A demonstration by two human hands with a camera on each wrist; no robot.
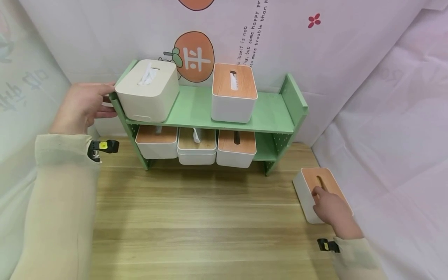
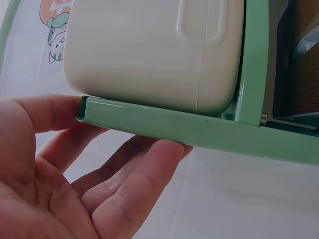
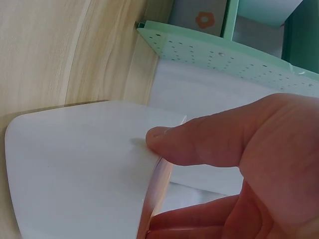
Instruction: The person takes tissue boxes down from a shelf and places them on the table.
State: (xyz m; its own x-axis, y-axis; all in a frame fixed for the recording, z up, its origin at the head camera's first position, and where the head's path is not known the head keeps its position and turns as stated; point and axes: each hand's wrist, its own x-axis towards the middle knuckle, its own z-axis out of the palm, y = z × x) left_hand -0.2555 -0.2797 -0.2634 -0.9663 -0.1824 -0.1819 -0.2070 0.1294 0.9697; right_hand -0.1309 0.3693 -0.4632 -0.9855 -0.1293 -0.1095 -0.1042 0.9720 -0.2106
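My left hand is at the left side panel of a small green shelf. In the left wrist view its fingers lie along the panel's outer face and grip its edge. A cream tissue box stands just inside that panel. Off to the right, my right hand holds a white tissue box with a wood-look lid. The right wrist view shows the thumb pressed on the white side, the other fingers over the lid, their tips partly hidden.
Another wood-lidded tissue box sits on the upper shelf. Three more, a left one, a middle one and a right one, fill the lower level. White printed cloth surrounds the wood-grain surface.
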